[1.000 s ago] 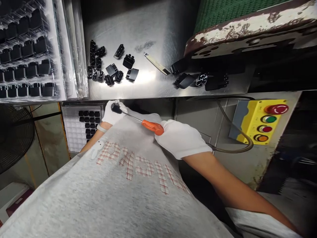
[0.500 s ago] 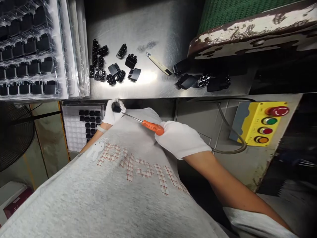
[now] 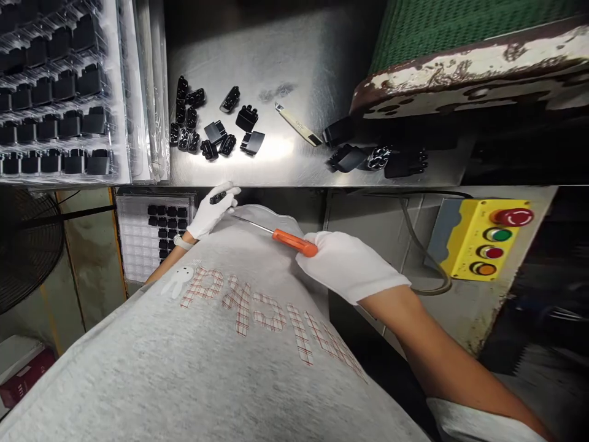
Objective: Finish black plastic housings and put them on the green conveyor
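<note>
Shirt lettering: the grey shirt carries large plaid-patterned letters across the chest, seen upside down from above; they look like "licka", though the reading is not certain.
Shirt figure: a small white rabbit-like figure stands beside the letters, with a line of tiny print above it too small to read.
Blade strip: the pale strip on the steel bench bears a short dark marking, too small to read.
Button box: the yellow button box shows a red mushroom button with white arrow marks on its cap; no words can be read.
</note>
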Motion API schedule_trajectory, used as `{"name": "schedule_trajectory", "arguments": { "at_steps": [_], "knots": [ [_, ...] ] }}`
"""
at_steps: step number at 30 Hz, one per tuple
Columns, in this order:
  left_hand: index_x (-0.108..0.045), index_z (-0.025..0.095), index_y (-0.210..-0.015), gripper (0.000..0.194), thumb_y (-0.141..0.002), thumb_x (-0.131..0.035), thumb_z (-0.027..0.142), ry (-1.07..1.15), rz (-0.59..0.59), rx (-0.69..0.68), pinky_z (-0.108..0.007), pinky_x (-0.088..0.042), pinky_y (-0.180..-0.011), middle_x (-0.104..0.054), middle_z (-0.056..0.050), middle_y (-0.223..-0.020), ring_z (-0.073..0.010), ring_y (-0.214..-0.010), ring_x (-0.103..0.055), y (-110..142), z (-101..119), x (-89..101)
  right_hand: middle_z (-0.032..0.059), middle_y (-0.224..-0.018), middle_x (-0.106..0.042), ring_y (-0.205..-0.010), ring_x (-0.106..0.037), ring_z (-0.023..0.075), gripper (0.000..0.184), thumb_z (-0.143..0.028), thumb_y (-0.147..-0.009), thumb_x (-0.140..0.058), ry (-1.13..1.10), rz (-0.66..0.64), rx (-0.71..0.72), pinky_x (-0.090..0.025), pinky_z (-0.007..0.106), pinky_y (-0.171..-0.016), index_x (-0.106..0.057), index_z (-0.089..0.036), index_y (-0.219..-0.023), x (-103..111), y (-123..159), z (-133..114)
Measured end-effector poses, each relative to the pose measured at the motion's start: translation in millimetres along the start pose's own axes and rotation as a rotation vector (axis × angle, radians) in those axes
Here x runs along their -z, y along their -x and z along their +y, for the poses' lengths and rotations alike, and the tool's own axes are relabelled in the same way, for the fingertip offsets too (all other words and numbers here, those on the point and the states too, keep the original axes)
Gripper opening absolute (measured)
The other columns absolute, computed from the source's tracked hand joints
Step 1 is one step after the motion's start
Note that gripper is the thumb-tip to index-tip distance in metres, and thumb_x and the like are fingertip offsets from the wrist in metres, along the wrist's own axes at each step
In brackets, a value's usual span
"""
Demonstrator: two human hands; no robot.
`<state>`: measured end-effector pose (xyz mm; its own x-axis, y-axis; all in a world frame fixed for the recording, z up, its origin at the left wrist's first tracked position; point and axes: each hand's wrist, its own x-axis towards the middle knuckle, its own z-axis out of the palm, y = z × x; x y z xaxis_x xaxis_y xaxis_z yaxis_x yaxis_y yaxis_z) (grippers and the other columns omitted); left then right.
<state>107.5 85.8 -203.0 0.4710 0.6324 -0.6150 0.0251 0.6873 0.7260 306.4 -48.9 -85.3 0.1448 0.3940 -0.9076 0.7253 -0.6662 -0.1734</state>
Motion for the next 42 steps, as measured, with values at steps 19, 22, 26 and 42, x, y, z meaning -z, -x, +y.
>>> {"name": "schedule_trajectory", "arguments": {
  "at_steps": [19, 22, 26, 42],
  "knots": [
    [-0.066, 0.014, -0.078, 0.066, -0.088, -0.041, 0.075, -0.149, 0.098, -0.068, -0.024, -0.052, -0.059, -0.064, -0.005, -0.072, -0.012, -0.063, -0.06, 7.7, -16.2, -5.8, 0.0055, -0.084, -0.066, -0.073, -0.055, 0.0174, 0.013, -0.023, -0.084, -0.052, -0.067, 0.031, 0.016, -0.033, 0.026, -0.063, -0.063, -0.018, -0.084, -16.2, -15.5, 11.5],
    [-0.063, 0.015, -0.08, 0.063, -0.09, -0.041, 0.073, -0.177, 0.147, -0.088, -0.023, -0.051, -0.059, -0.063, -0.004, -0.073, -0.0112, -0.063, -0.059, 9.0, -20.3, 2.3, 0.004, -0.078, -0.061, -0.066, -0.05, 0.0136, 0.009, -0.02, -0.084, -0.052, -0.122, 0.029, 0.058, -0.033, 0.024, -0.063, -0.061, -0.016, -0.082, -29.0, -21.4, 23.1],
    [-0.062, 0.016, -0.085, 0.045, -0.092, -0.05, 0.059, -0.241, 0.245, -0.117, -0.02, -0.048, -0.061, -0.062, -0.002, -0.078, -0.0091, -0.067, -0.057, 7.5, -26.8, 11.4, 0.007, -0.093, -0.06, -0.071, -0.051, 0.0131, 0.012, -0.019, -0.083, -0.054, -0.107, 0.036, 0.095, -0.036, 0.023, -0.069, -0.065, -0.015, -0.087, -53.3, -38.8, 45.2],
    [-0.065, 0.013, -0.106, 0.024, -0.091, -0.066, 0.032, -0.438, 0.707, 0.212, -0.043, -0.053, -0.095, -0.066, -0.008, -0.111, -0.0197, -0.103, -0.063, 24.0, -68.1, 124.5, 0.0095, -0.086, -0.07, -0.077, -0.066, 0.0205, 0.033, -0.022, -0.084, -0.046, 0.007, -0.136, -0.082, -0.046, 0.025, -0.07, -0.067, -0.014, -0.108, -105.8, -131.7, 73.5]
  ]
}}
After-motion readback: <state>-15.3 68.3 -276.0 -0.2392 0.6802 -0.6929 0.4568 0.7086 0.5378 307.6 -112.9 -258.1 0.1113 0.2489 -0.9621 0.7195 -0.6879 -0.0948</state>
